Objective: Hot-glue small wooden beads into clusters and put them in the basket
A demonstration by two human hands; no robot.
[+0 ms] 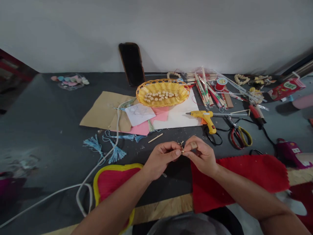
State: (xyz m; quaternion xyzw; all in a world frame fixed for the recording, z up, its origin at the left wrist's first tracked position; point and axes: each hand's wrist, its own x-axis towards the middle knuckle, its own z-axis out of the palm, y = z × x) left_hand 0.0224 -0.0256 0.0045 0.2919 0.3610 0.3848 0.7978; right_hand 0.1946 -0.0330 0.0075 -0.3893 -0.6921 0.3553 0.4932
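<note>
My left hand [165, 158] and my right hand [201, 155] meet over the dark table, thumbs and fingertips pinched together. Between them is a small pale piece with tiny bead-like bits [182, 148]; its exact kind is too small to make out. A tan square patch [193, 145] shows on a finger of my right hand. Just beyond the hands, a thin wooden stick [155, 138] lies on the table. The yellow glue gun [204, 117] rests on its side behind my right hand. Farther back, a yellow woven basket [144, 85] contains several small pale flower-like pieces [160, 95].
Scissors [238, 132] and a red thread spool [220, 84] lie at the right. A phone [132, 63] leans on the wall. Blue tassels [117, 152], a white cable [97, 163] and brown paper [97, 112] spread leftward. Red felt [254, 173] lies beneath my right forearm.
</note>
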